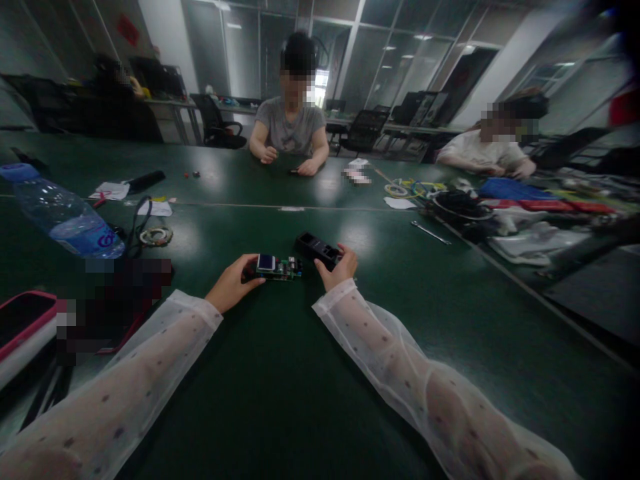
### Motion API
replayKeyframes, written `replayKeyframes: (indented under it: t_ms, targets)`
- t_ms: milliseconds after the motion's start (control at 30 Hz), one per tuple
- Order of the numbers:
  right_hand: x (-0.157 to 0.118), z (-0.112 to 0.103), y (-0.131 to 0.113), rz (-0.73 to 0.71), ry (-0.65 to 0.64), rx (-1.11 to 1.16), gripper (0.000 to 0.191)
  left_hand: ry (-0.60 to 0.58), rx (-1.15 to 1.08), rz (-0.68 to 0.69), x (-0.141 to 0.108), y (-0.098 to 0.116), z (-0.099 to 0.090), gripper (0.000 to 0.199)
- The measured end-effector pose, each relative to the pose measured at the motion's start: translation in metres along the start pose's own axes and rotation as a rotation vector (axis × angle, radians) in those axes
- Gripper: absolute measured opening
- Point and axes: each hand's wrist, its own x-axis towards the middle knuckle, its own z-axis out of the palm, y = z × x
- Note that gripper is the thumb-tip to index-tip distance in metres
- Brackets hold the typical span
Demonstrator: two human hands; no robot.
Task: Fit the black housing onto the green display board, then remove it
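Note:
My left hand (237, 283) grips the left end of a small green circuit board (283, 268), thumb in front and fingers behind. A little square screen sits on that board beside several small parts. In my right hand (342, 268) is a black plastic housing (314, 246) with window-like cutouts, held by its right end and tilted. The housing lies just behind and to the right of the board, with a narrow gap between them. Both are over the green table (280, 373), in front of me; whether they touch its surface I cannot tell.
On the left stand a water bottle (65, 217), a coiled ring (156, 236) and a pink-edged object (27, 320). A wrench (431, 233) lies right, near a heap of cables (457, 203). Across the table sits a person in grey (290, 123); another person (487, 150) sits farther right.

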Motion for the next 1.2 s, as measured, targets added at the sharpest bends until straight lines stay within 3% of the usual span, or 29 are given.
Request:
replayKeyframes:
  t_ms: [133,433,700,933,1200]
  targets:
    - [-0.001,0.003,0.001,-0.004,0.039,0.009,0.057,0.006,-0.007,0.009,0.000,-0.002,0.001,0.047]
    - [0.005,0.005,0.016,0.032,-0.051,0.046,0.057,-0.004,-0.004,-0.005,0.000,0.000,0.000,0.047]
    - [0.002,0.000,-0.010,0.106,-0.046,0.374,0.052,-0.010,-0.005,-0.003,0.000,-0.001,-0.001,0.047]
    - [-0.008,-0.013,-0.039,-0.104,-0.274,0.484,0.052,0.013,0.012,-0.001,0.001,0.000,0.002,0.048]
    - [-0.010,-0.012,-0.038,-0.142,-0.444,0.472,0.051,0.041,0.012,-0.021,0.001,-0.005,0.005,0.058]
